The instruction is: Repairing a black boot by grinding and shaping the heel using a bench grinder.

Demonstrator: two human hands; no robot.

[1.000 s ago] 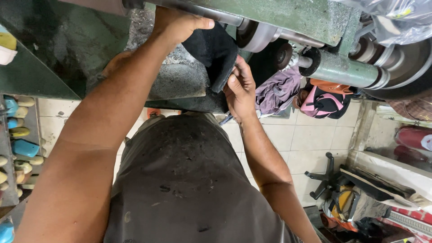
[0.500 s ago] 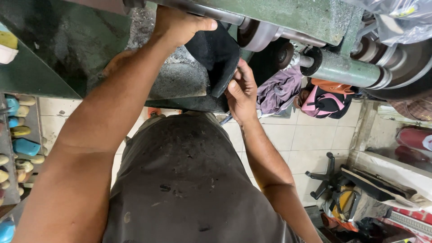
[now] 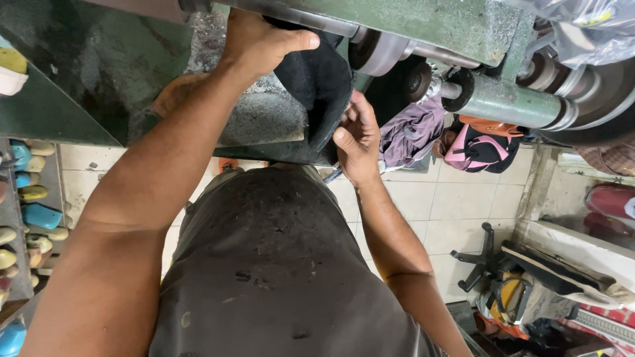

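Black piece: I see a dark, soft, shoe-like piece [image 3: 316,89] pressed up against the green machine [image 3: 463,26], just below its metal shaft [image 3: 317,23].
Left hand: my left hand [image 3: 261,43] is closed over the top of the piece, thumb stretched across it.
Right hand: my right hand [image 3: 357,142] pinches its lower edge, fingers curled around it.
Machine: a grey wheel [image 3: 380,53] sits just beside the piece.
Around: a pink bag [image 3: 479,149] and purple cloth [image 3: 410,135] lie on the tiled floor [image 3: 456,211]; coloured shoe forms [image 3: 30,218] line a rack at the left.
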